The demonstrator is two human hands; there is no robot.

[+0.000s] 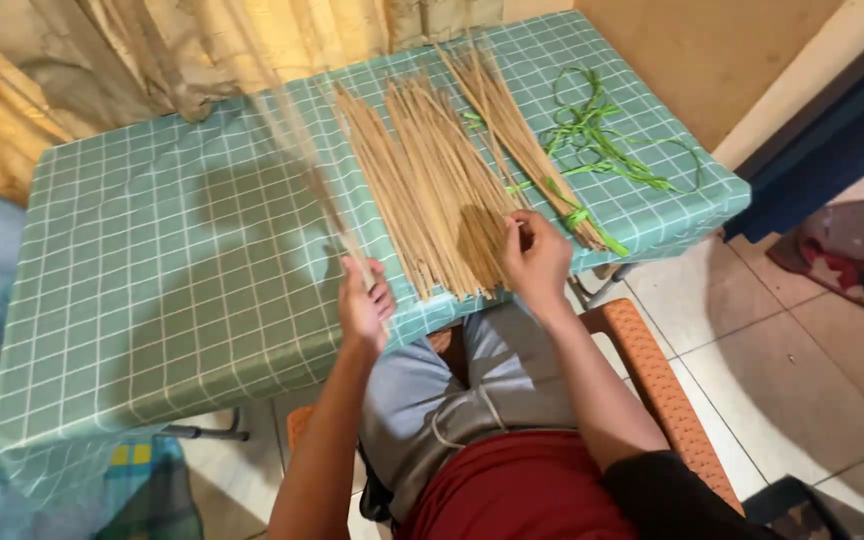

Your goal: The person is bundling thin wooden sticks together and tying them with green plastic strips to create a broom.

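Note:
My left hand [364, 305] grips the lower end of a thin bunch of long tan sticks [302, 165], blurred and slanting up to the left over the table. My right hand [535, 258] rests on the near ends of a wide pile of the same tan sticks [432, 185] lying on the green checked tablecloth [152, 260], fingers pinching among them. A separate bundle of sticks [512, 130], tied with a green strip near its near end, lies just right of the pile.
Loose green strips [602, 140] lie tangled on the table's right side. A curtain [152, 50] hangs behind the table. I sit on an orange woven chair [652, 370]; tiled floor and a patterned mat [862, 265] lie to the right.

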